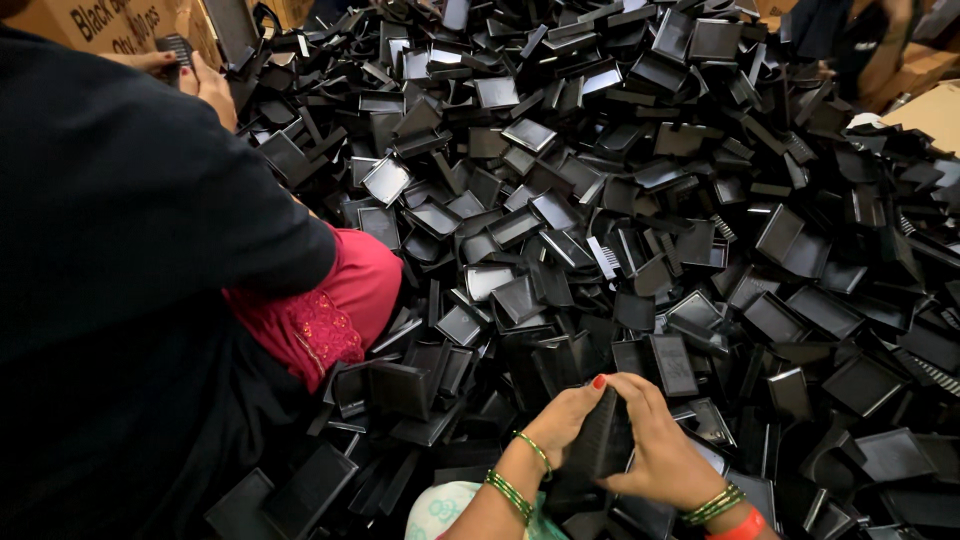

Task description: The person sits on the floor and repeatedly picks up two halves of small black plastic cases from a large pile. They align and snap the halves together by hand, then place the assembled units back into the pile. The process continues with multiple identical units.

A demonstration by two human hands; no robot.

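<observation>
Both my hands hold one black plastic part (600, 440) with a ribbed face, low in the view. My left hand (560, 415) grips its left edge, thumb up with a red nail. My right hand (660, 445) wraps its right side. Green bangles sit on both wrists. The part is held just above a huge heap of black plastic trays and lids (640, 200) that fills most of the view.
A co-worker in a black top and pink garment (330, 310) sits at the left, their hands (195, 75) holding a small black part at the top left. Cardboard boxes (110, 20) stand at the top left, another (930, 110) at the right.
</observation>
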